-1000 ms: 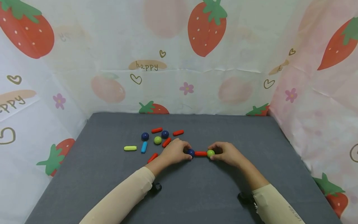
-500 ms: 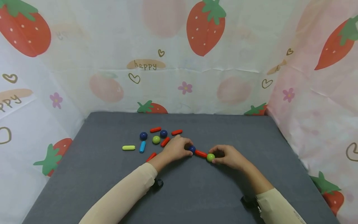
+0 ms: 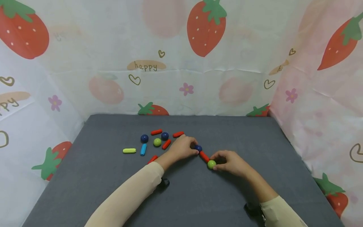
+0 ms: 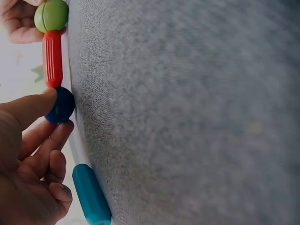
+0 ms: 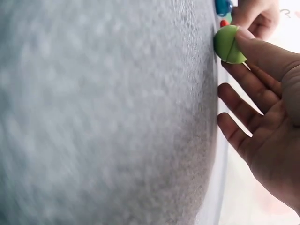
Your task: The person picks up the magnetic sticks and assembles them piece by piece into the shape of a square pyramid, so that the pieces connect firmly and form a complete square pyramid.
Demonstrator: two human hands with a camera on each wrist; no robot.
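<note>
A red rod [image 3: 204, 156] joins a dark blue ball [image 3: 198, 148] at its far end to a green ball [image 3: 211, 164] at its near end, slanting toward me on the right. My left hand [image 3: 183, 147] pinches the blue ball between thumb and fingertips. With thumb and forefinger my right hand [image 3: 231, 162] pinches the green ball. In the left wrist view the ribbed red rod [image 4: 52, 58] runs straight between both balls. The right wrist view shows a seam across the green ball [image 5: 228, 44], and the other fingers are spread below it.
Left of my left hand lie loose pieces: two blue balls [image 3: 144, 138], a green ball [image 3: 157, 142], several red rods [image 3: 156, 132], a light blue rod [image 3: 143, 149] and a yellow-green rod [image 3: 129, 151]. All rest on the grey tabletop [image 3: 210, 201], backed by a strawberry-print cloth [image 3: 170, 88].
The joined piece has turned from level to slanted: the blue ball moved away and to the right with my left hand, the green ball nearer with my right. Both hands keep their hold.
</note>
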